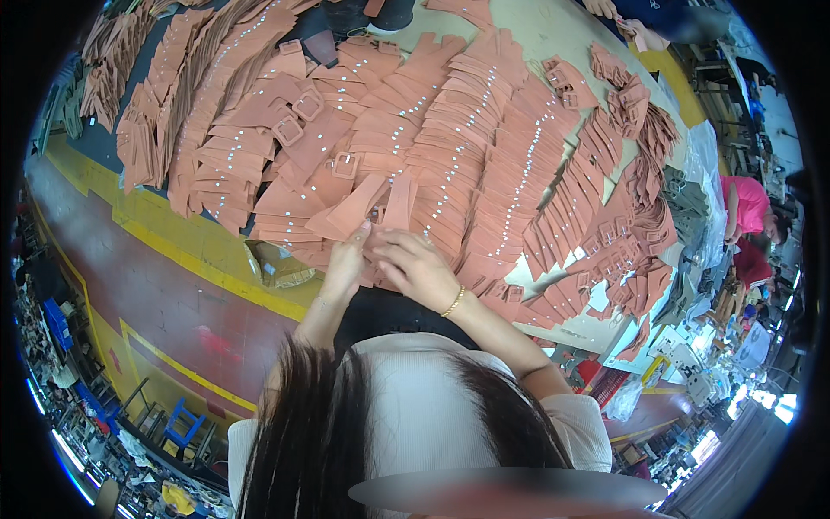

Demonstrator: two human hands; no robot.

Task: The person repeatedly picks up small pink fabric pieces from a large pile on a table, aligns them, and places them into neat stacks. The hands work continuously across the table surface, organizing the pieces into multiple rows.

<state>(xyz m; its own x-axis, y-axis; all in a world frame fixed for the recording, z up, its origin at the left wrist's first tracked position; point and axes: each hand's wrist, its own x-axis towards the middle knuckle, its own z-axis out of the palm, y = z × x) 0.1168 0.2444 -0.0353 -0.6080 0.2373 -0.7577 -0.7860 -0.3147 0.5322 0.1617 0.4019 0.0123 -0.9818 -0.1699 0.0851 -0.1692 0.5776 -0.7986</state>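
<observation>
Both hands meet just below the middle of the frame, at the near edge of the desk (553, 35). The left hand (346, 259) has its grip closed on the lower end of a terracotta leather strap (359, 208), which fans up and to the left from the fingers. The right hand (415, 264) curls beside it, fingertips touching a second strap piece (399, 201) that stands nearly upright; whether that grip is pinching it or only steadying it I cannot tell, since the knuckles hide the fingertips. A gold bracelet (453, 302) sits on the right wrist.

To handle these pieces well, I judge it best to keep the two ends squared against each other with the finished face up, and to lift only the top strap so that the overlapped rows behind are not dragged out of order.

Counting: two hands, two straps in hand. Three square covered buckles (309, 105) show clearly in the pile at upper centre-left, and more lie along the right edge, too small to count. The straps (484, 147) laid in overlapping rows, each with a line of silver dots, run far past any sure count. One person in a pink top (748, 206) sits at the right edge.
</observation>
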